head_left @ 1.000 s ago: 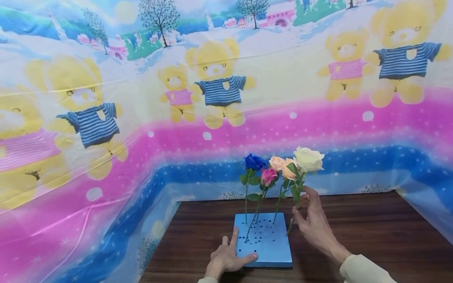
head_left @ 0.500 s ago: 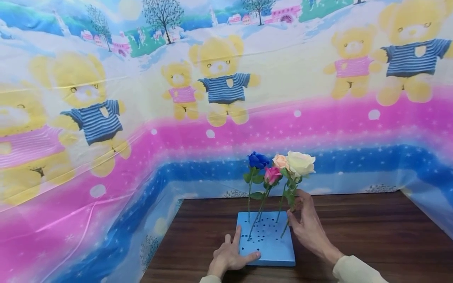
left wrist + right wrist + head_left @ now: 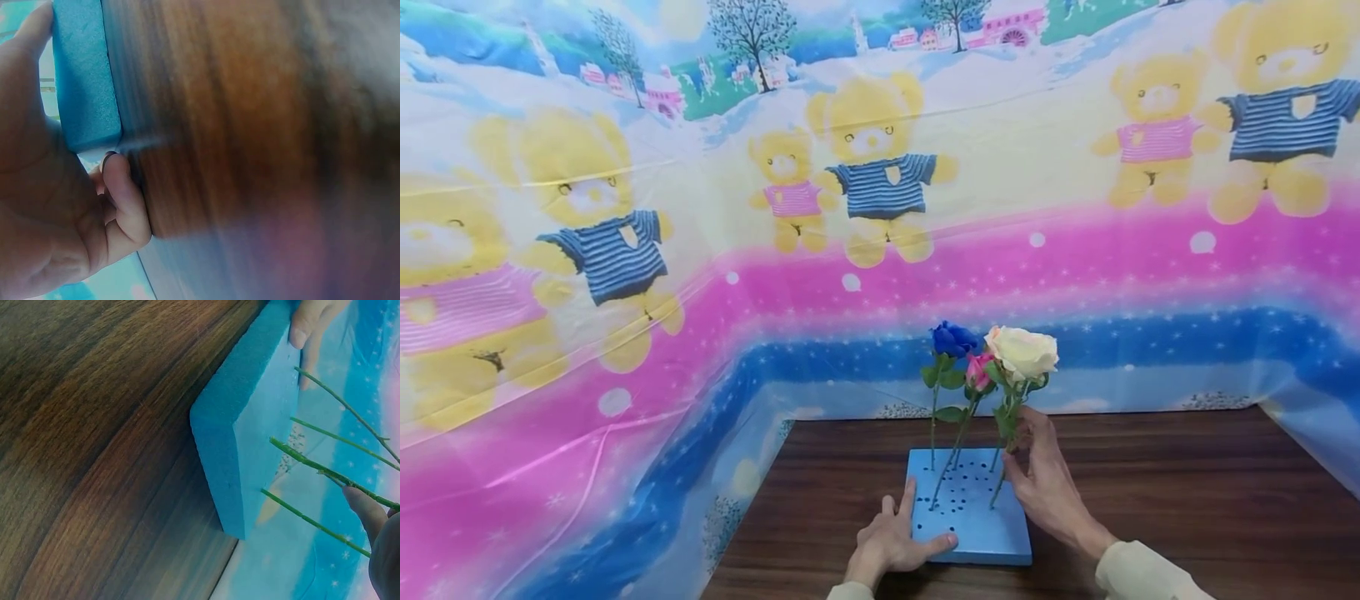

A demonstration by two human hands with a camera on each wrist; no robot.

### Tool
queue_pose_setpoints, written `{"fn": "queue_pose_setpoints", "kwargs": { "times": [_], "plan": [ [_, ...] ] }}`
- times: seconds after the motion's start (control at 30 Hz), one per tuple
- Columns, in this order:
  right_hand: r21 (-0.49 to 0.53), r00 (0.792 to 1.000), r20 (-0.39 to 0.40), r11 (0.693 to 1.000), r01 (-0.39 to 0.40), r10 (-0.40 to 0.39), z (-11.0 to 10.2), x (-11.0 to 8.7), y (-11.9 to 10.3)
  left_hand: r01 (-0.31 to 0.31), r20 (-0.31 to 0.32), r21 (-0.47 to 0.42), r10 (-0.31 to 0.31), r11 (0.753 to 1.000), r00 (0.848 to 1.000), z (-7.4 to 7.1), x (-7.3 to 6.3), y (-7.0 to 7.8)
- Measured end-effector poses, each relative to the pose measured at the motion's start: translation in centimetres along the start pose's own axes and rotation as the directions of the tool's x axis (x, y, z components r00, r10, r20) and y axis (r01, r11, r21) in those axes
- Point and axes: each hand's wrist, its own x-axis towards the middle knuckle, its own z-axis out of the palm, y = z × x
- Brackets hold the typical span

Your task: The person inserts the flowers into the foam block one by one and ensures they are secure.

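Note:
A blue foam board (image 3: 981, 537) dotted with small holes lies on the table. My left hand (image 3: 891, 537) steadies its near left corner, thumb on the top face and index finger along the left edge. With fingers and thumb my right hand (image 3: 1048, 487) pinches the stem of a white rose (image 3: 1024, 353) below its leaves. In the right wrist view the lower end of the held stem (image 3: 306, 460) meets the board's top face. Standing in the board are a blue rose (image 3: 955, 339) and a leaning pink rose (image 3: 979, 372). Peach blooms are mostly hidden behind the white one.
The dark wood-grain table (image 3: 1157, 483) carries the board. Behind and to the left hangs a cloth backdrop (image 3: 1000, 275) printed with teddy bears. Other upright stems (image 3: 319, 522) stand close to the right fingers.
My right hand has brought the white rose leftward over the board, its stem end now at the top face, and the bloom now covers the peach ones. The left hand keeps its hold.

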Motion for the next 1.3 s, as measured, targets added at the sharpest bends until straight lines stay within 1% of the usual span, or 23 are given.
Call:
{"fn": "queue_pose_setpoints", "kwargs": {
  "times": [0.3, 0.43, 0.67, 0.77, 0.87, 1.0, 1.1, 1.3],
  "plan": [
    [0.004, 1.0, 0.024, 1.0, -0.02, 0.019, 0.2, 0.1, 0.1, 0.011, -0.007, 0.02, -0.011, 1.0, 1.0, 0.1, 0.1, 0.0],
    [-0.011, 1.0, 0.013, 1.0, 0.002, -0.002, 0.1, 0.1, 0.3, 0.011, -0.005, 0.023, -0.011, 1.0, 1.0, 0.3, 0.1, 0.0],
    [-0.012, 1.0, -0.014, 1.0, 0.001, -0.002, -0.3, 0.0, 0.6, 0.001, -0.002, 0.018, -0.001, 1.0, 1.0, 0.3, 0.2, 0.0],
    [-0.008, 1.0, -0.004, 1.0, 0.011, -0.011, -0.2, 0.0, 0.6, 0.001, -0.008, 0.02, -0.001, 1.0, 1.0, 0.1, 0.1, 0.0],
    [-0.001, 0.999, 0.008, 0.999, 0.037, -0.037, 0.0, -0.1, 0.5, 0.006, -0.013, 0.022, -0.005, 1.0, 1.0, 0.0, 0.0, 0.1],
    [0.006, 0.998, 0.023, 0.999, 0.051, -0.051, 0.3, -0.2, 0.4, 0.012, -0.02, 0.026, -0.011, 1.0, 1.0, 0.2, 0.1, 0.0],
    [-0.005, 0.999, 0.03, 0.999, 0.036, -0.036, 0.5, -0.4, 0.5, 0.015, -0.02, 0.023, -0.015, 1.0, 1.0, 0.4, 0.2, 0.0],
    [-0.017, 0.998, 0.059, 1.0, -0.01, 0.011, 0.8, -0.6, 0.8, 0.019, -0.013, 0.028, -0.019, 0.999, 1.0, 0.2, 0.2, 0.1]
  ]
}}
